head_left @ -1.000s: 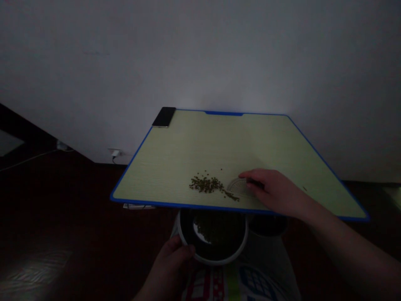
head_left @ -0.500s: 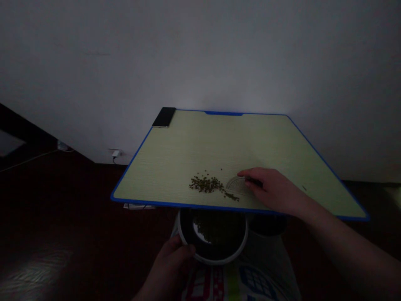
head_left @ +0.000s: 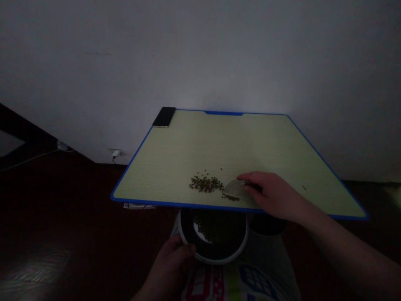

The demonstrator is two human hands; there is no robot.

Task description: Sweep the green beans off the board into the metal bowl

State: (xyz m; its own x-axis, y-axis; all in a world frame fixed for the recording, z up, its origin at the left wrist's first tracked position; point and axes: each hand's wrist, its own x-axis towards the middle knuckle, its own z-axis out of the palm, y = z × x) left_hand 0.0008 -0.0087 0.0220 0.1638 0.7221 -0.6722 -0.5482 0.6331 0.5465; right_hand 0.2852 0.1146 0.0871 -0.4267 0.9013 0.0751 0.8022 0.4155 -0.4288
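A small pile of green beans (head_left: 206, 184) lies on a pale green table with a blue rim (head_left: 144, 204). My right hand (head_left: 272, 194) rests on the table just right of the pile, fingers closed on a clear half-round protractor (head_left: 235, 188) that touches the nearest beans. Below the table's front edge, my left hand (head_left: 173, 261) grips the rim of a round bowl (head_left: 213, 240), white outside and dark inside, which holds more green beans.
A black phone (head_left: 164, 116) lies at the table's far left corner. A white wall stands behind. A plug and cable (head_left: 115, 154) sit at the wall's foot on the dark floor. Patterned cloth (head_left: 238, 282) shows beneath the bowl.
My right hand has slid the protractor slightly toward the front edge and the beans. The left hand and the bowl have stayed put.
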